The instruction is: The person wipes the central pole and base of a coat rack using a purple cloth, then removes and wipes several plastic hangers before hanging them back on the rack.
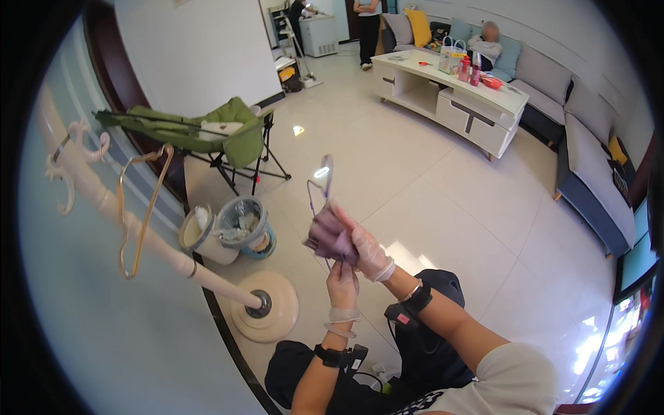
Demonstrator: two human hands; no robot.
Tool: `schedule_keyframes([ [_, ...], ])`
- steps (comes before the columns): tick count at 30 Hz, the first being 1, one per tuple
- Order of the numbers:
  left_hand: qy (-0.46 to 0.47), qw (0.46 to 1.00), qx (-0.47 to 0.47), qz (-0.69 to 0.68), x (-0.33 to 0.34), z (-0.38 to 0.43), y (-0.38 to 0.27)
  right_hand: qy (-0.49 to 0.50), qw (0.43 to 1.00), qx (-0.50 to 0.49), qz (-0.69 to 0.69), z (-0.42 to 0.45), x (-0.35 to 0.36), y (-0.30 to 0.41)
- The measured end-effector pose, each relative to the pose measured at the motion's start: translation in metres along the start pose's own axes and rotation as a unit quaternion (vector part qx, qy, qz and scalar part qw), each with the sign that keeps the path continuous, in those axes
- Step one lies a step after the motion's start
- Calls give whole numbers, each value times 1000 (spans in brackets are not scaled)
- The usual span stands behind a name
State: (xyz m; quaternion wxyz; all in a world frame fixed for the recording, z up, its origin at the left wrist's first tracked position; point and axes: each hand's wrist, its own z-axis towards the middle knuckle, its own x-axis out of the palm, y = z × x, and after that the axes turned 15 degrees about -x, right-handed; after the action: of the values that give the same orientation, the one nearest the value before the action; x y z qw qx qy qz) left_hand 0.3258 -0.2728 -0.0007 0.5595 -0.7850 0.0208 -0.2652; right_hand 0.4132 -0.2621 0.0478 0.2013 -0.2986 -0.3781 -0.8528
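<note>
A bunched mauve cloth [332, 236] is held in front of me above the tiled floor. My right hand [369, 253], in a clear thin glove, grips it from the right with the thumb pointing up. Just below, my left hand [343, 285], gloved the same way, pinches its lower edge. A thin purple hanger [313, 194] sticks out above the cloth, and a short length shows below it. The fingers and folds hide its middle. On the left, a gold-coloured hanger [145, 220] hangs by a cream coat stand [171, 262], apart from both hands.
A lined waste bin [262, 244] and white bucket [189, 241] stand beyond the stand's round base [282, 306]. Behind them is a green folding chair [244, 135]. A white coffee table [430, 106] fronts a grey sofa [591, 129] with a seated person; other people stand farther back.
</note>
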Motion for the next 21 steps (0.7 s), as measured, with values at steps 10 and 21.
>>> schedule_keyframes([
  [10, 9, 960, 113, 257, -10, 19, 14, -103, 989, 93, -45, 12, -27, 2],
  [21, 62, 978, 17, 199, 18, -2, 30, -155, 969, 72, -177, 45, -77, 21],
])
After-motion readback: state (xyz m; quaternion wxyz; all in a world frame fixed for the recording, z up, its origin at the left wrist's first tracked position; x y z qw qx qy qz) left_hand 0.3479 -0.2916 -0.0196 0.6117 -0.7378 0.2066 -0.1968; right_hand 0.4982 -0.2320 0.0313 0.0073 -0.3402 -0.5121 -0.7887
